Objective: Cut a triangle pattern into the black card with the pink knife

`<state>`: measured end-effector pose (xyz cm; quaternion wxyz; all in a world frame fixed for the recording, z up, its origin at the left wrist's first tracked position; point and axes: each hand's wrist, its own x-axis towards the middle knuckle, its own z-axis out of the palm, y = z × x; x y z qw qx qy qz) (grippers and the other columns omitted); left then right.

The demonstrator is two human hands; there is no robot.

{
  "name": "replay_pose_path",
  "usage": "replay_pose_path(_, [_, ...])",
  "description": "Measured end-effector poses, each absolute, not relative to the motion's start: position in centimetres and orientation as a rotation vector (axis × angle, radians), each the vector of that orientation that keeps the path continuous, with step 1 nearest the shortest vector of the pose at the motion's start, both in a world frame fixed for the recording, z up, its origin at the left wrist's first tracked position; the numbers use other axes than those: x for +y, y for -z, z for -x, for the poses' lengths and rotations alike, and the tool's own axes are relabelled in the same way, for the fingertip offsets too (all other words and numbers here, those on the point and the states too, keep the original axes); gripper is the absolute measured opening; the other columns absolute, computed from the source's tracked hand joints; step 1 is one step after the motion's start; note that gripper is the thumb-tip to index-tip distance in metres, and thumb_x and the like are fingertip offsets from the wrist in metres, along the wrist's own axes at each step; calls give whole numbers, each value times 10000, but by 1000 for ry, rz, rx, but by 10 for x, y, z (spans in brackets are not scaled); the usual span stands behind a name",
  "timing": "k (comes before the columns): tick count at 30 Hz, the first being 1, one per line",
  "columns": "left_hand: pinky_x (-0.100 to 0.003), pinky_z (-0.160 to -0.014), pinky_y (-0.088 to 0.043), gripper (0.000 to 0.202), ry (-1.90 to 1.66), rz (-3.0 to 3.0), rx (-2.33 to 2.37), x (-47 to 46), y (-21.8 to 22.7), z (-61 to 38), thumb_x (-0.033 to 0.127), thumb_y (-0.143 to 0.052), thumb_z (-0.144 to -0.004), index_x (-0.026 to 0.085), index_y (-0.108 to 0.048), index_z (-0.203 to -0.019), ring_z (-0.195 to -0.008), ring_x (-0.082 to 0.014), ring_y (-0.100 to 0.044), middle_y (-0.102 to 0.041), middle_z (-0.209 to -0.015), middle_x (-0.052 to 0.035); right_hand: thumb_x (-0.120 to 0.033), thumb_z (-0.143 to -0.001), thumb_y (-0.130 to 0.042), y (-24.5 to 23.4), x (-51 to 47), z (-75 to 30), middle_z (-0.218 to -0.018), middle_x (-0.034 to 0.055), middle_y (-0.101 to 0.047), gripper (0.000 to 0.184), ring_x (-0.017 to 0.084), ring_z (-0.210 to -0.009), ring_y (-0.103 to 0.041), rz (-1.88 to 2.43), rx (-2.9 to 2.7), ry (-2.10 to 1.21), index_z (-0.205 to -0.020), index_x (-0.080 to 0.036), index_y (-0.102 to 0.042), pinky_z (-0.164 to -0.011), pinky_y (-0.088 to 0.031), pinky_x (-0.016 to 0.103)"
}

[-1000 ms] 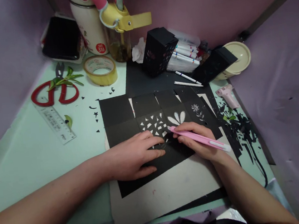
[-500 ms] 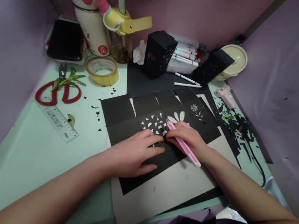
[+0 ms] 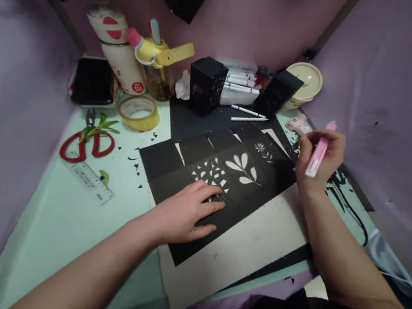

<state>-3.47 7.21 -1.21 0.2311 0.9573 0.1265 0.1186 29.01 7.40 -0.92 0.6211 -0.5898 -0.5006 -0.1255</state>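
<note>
Under my left hand lies a sheet of black cardstock; the hand rests flat on it with fingers spread. Small angular holes are cut just beyond my fingertips, and a leafy sprig shape is cut out to their right. A fainter flower pattern sits near the sheet's right side. My right hand is raised off the sheet at the right, closed around a pink craft knife. Whether a scrap is pinched in its fingertips is hidden. A pale grey board lies beneath the cardstock.
Red-handled scissors, a clear ruler and a tape roll lie at the left. Bottles, a black paper box, white markers and a lidded cream bowl stand behind. Black scraps and a pink glue gun are at right.
My right hand has lifted from the cardstock and moved right with the craft knife, uncovering the sprig cutout. My left hand stays on the sheet. The camera view has shifted slightly.
</note>
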Motion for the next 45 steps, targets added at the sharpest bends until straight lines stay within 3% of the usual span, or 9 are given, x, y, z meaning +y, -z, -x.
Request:
replay_pose_path(6, [-450, -927, -500, 405, -346, -2720, 402, 72, 8, 35, 336, -569, -919, 123, -616, -1260, -1092, -291, -540, -562, -1255, -178, -154, -873, -589, 8, 73, -313, -797, 31, -593, 105, 201, -724, -610, 1410, -1003, 188, -882, -258, -579, -792, -480, 374])
replay_pose_path(11, [-480, -911, -492, 395, -337, -2810, 508, 72, 8, 36, 357, -567, -916, 151, -622, -1249, -1137, -309, -545, -586, -1282, -148, -145, -878, -575, 10, 73, -291, -907, 48, -691, 131, 208, -907, -673, 1332, -1082, 63, -975, -234, -569, -945, -472, 418])
replay_pose_path(14, [-478, -911, -489, 383, -349, -2843, 554, 72, 9, 35, 351, -563, -920, 155, -625, -1244, -1145, -306, -550, -598, -1292, -134, -270, -932, -567, 9, 66, -274, -839, 19, -687, 134, 169, -711, -658, 1310, -1130, -96, -1050, -215, -595, -726, -516, 351])
replay_pose_path(16, [-477, -914, -487, 378, -353, -2860, 577, 72, 9, 34, 349, -563, -922, 152, -628, -1238, -1146, -306, -555, -605, -1294, -132, -339, -950, -553, 7, 60, -264, -772, 2, -657, 187, 142, -598, -595, 1282, -1183, -252, -1084, -227, -620, -603, -475, 304])
replay_pose_path(20, [-471, -911, -489, 367, -348, -2878, 581, 72, 9, 34, 358, -557, -927, 152, -638, -1220, -1139, -306, -564, -611, -1298, -130, -403, -950, -536, 9, 51, -252, -759, 1, -594, 242, 141, -609, -532, 1271, -1323, -596, -1062, -258, -694, -541, -408, 283])
replay_pose_path(25, [-467, -895, -496, 357, -354, -2874, 581, 72, 9, 35, 359, -548, -929, 156, -649, -1206, -1128, -307, -566, -613, -1302, -121, -282, -898, -581, 14, 48, -246, -728, 3, -618, 180, 145, -634, -539, 1292, -1411, -903, -961, -233, -741, -579, -422, 288])
replay_pose_path(29, [-457, -875, -501, 346, -371, -2868, 575, 74, 10, 36, 349, -545, -930, 158, -656, -1197, -1121, -307, -565, -622, -1290, -117, -205, -824, -615, -2, 44, -236, -700, -22, -612, 162, 131, -609, -541, 1324, -1423, -975, -973, -224, -677, -562, -416, 260])
replay_pose_path(34, [-471, -882, -496, 349, -386, -2856, 593, 75, 11, 36, 339, -548, -929, 158, -650, -1210, -1133, -313, -555, -622, -1282, -121, -130, -742, -634, -27, 47, -215, -725, -20, -626, 81, 102, -609, -515, 1402, -1638, -1105, -789, -193, -654, -539, -380, 217])
replay_pose_path(45, [-467, -881, -490, 370, -394, -2814, 622, 76, 11, 37, 353, -561, -915, 158, -640, -1219, -1084, -311, -563, -609, -1212, -154, -163, -739, -619, 6, 57, -202, -671, -8, -658, 52, 120, -575, -567, 1319, -1766, -1008, -747, -199, -655, -522, -427, 225])
